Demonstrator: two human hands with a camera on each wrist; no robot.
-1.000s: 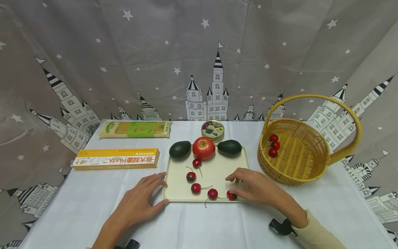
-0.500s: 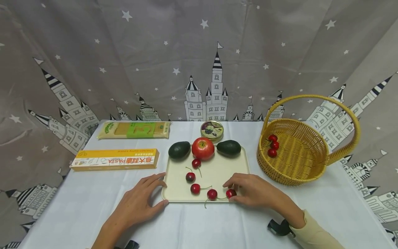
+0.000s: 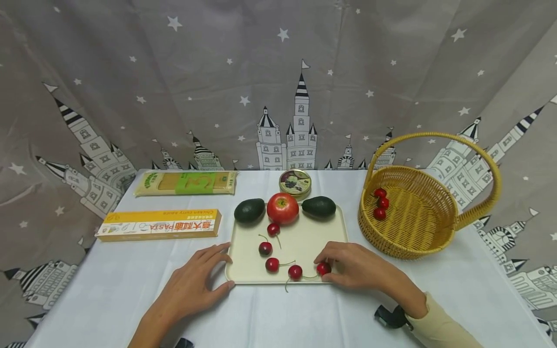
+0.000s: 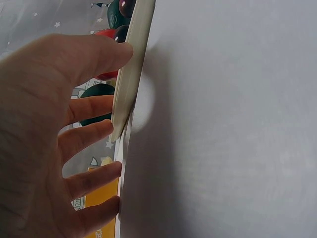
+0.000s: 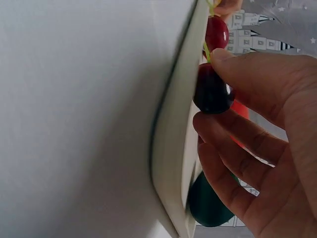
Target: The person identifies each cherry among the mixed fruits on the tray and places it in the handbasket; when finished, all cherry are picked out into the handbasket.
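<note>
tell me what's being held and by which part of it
The right grip pinches the rightmost cherry on the tray by opposite sides of its round body. The left grip holds nothing; it just touches the tray's edge.

At the tray's (image 3: pixel 304 239) left edge, the left hand (image 3: pixel 193 280) touches the rim; at its near right corner, the right hand (image 3: pixel 354 266) grips a cherry (image 3: pixel 323 268). Four other cherries (image 3: pixel 272 265) lie on the tray. Along its far edge, a red fruit (image 3: pixel 283 209) sits between two avocados (image 3: pixel 319 207); a round tin (image 3: pixel 295 182) stands just behind it. A wicker basket (image 3: pixel 406 249) right of the tray holds three cherries (image 3: pixel 380 213); a pasta box (image 3: pixel 158 225) lies to its left.
</note>
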